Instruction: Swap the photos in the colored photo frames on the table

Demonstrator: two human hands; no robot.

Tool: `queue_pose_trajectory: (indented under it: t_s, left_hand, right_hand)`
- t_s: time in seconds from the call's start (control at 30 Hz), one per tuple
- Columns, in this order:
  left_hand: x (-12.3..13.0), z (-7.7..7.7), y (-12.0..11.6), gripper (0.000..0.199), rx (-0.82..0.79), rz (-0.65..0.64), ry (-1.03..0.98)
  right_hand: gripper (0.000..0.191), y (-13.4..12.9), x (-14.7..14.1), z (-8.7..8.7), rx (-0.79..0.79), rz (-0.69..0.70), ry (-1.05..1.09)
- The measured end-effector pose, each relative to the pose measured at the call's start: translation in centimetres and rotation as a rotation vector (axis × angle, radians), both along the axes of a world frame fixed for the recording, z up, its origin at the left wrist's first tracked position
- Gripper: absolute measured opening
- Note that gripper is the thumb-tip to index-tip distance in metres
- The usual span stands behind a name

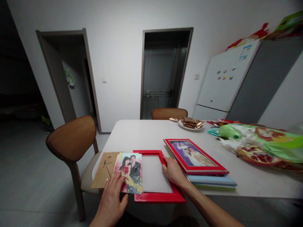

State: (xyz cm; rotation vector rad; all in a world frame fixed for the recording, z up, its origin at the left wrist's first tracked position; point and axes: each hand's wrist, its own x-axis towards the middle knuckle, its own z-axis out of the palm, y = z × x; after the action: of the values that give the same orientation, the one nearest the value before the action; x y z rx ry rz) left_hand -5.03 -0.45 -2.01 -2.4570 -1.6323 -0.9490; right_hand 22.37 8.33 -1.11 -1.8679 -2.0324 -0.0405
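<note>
A red picture frame (159, 198) lies at the table's near edge, its middle opening showing a pale surface. My right hand (174, 170) is closed on the frame's right side. Overlapping the frame's left side is a photo (135, 171) of a couple, with other sheets' edges showing beneath it. My left hand (113, 192) rests on the photo's lower left, fingers stretched out and thumb apart. Under that photo and to its left sits a brown backing board (99, 176) with small metal fittings.
To the right, a red-framed picture (194, 154) lies on a stack of other frames (213, 180). Farther back are a plate of wrapped snacks (191, 123) and plastic bags (267, 138). A wooden chair (73, 138) stands left of the white table (137, 132); another (169, 112) stands behind it.
</note>
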Motion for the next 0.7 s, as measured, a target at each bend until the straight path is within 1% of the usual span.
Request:
queue_pose_trajectory:
  t_s: [0.1, 0.2, 0.3, 0.37, 0.47, 0.53, 0.57, 0.63, 0.67, 0.7]
  left_hand:
    - [1.0, -0.3, 0.4, 0.054, 0.027, -0.041, 0.089]
    - [2.0, -0.5, 0.9, 0.049, 0.027, -0.061, 0.133]
    - [2.4, -0.3, 1.3, 0.046, 0.029, -0.078, 0.110]
    - [2.3, 0.5, 1.5, 0.044, 0.040, -0.086, 0.036]
    - [1.4, 2.9, 1.9, 0.037, 0.045, -0.048, -0.195]
    - [0.8, 4.8, 2.2, 0.031, 0.038, 0.042, -0.435]
    - [0.7, 5.7, 2.3, 0.030, 0.022, 0.092, -0.575]
    - [1.1, 7.1, 2.6, 0.030, -0.020, 0.151, -0.881]
    - [1.7, 7.5, 2.7, 0.032, -0.042, 0.146, -1.041]
    - [2.5, 7.7, 2.7, 0.033, -0.071, 0.113, -1.197]
  right_hand:
    - [0.036, 0.0, 0.0, 0.0, -0.013, -0.001, 0.002]
    - [0.039, 0.1, 0.0, 0.0, -0.032, 0.004, 0.014]
    - [0.041, 0.0, -0.2, 0.1, -0.046, 0.015, 0.047]
    - [0.042, -0.2, -0.4, 0.5, -0.024, 0.028, 0.083]
    - [0.043, -1.1, -1.2, 1.9, 0.082, 0.062, 0.193]
    - [0.042, -2.1, -2.1, 3.1, 0.121, 0.125, 0.336]
    - [0.040, -2.6, -2.6, 3.6, 0.106, 0.170, 0.429]
    - [0.036, -3.7, -4.0, 4.2, -0.006, 0.263, 0.644]
    - [0.035, -4.1, -4.7, 4.3, -0.100, 0.288, 0.763]
    - [0.034, -4.4, -5.4, 4.2, -0.205, 0.296, 0.893]
